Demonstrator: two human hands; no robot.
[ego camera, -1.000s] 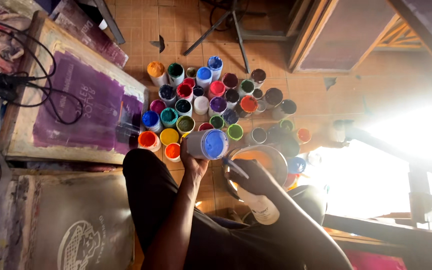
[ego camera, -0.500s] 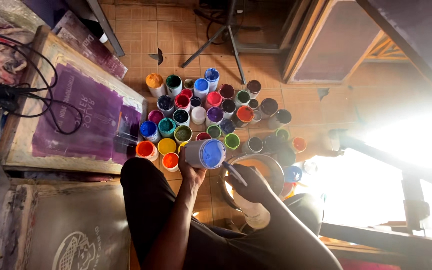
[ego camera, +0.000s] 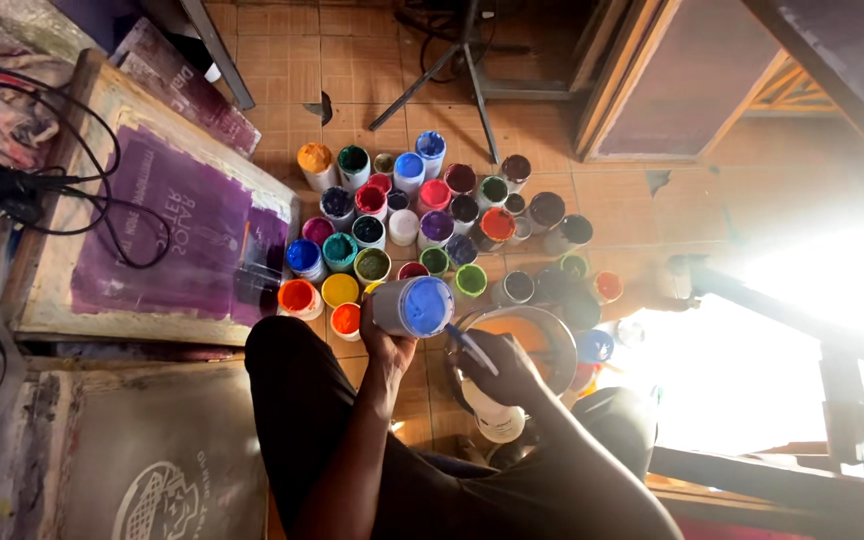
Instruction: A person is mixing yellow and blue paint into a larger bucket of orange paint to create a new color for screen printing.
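Nothing much has shifted: our left hand (ego camera: 384, 345) still grips the tilted blue paint jar (ego camera: 414, 306), mouth facing our right hand (ego camera: 497, 362), which pinches a stick (ego camera: 470, 349).

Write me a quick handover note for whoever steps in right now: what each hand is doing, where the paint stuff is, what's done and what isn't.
Left hand: holds the open jar of blue paint, tipped on its side, mouth towards the camera.
Right hand: holds a thin blue-tipped stick over the metal bowl.
Bowl sits on the floor beside the knee; its inside looks orange.
Many open paint jars stand clustered on the tiled floor ahead; a purple-stained printing frame lies to the left.
Done: blue jar picked up and opened, stick already blue.
Left: whether any blue has gone into the bowl cannot be told; glare hides the right side.
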